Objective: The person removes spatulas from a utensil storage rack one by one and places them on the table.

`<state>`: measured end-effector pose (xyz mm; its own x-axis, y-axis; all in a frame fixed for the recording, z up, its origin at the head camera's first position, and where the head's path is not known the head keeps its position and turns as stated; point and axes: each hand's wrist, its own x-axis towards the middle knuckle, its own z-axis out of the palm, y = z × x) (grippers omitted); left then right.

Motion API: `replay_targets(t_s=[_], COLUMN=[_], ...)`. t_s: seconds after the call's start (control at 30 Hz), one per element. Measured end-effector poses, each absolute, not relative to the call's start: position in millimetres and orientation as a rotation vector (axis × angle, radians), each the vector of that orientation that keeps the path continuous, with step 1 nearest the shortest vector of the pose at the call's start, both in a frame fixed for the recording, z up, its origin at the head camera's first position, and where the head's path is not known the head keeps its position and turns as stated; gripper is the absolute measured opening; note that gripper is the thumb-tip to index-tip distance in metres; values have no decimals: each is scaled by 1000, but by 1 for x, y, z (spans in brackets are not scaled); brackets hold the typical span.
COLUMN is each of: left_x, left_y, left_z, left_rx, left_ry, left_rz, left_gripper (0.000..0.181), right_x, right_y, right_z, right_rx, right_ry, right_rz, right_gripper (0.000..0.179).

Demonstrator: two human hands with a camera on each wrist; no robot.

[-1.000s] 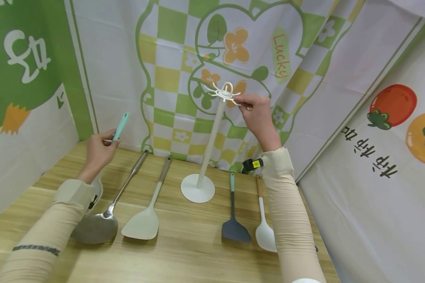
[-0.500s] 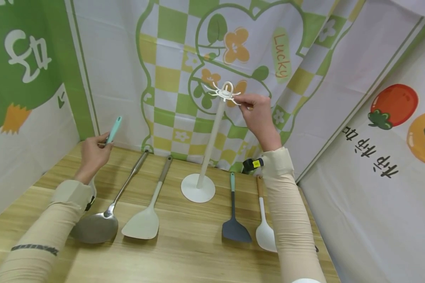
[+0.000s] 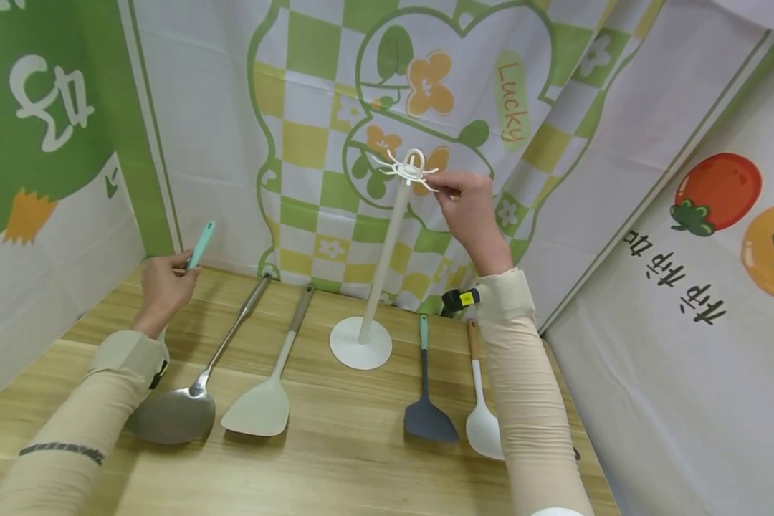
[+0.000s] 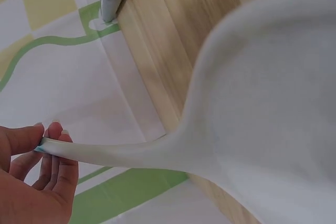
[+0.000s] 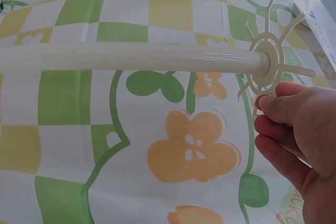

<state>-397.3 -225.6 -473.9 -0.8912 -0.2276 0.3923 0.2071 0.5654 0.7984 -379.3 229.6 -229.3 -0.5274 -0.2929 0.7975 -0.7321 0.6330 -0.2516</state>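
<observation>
My left hand pinches the teal handle of a spatula, raised over the left side of the table. In the left wrist view the spatula's broad pale head fills the right side, and the thumb and fingers hold the far end of its narrow neck. My right hand has thumb and forefinger pinching one hook on the top ring of a white utensil stand. Seen from the right wrist, the hook ring carries several bare curved arms, with the fingertips at the lowest.
On the wooden table, a steel wok turner and a cream spatula lie left of the stand. To its right are a dark grey spatula and a white one, partly behind the right sleeve. Printed cloth walls enclose the table.
My left hand has moved left and slightly down with the teal-handled spatula. The right hand keeps its pinch on the stand's hook, and the stand stays in place.
</observation>
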Motion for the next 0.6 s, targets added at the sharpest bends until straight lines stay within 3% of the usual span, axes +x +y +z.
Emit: replay_targets(t_s=[0.6], left_x=[-409], left_y=[-230], left_z=[-489], left_rx=[-24], left_ry=[-2462], left_rz=[-1222], left_gripper=[41], right_x=[-380], right_y=[231], right_z=[-228], right_rx=[825], right_ry=[-2107], right_rz=[754], right_gripper=[17])
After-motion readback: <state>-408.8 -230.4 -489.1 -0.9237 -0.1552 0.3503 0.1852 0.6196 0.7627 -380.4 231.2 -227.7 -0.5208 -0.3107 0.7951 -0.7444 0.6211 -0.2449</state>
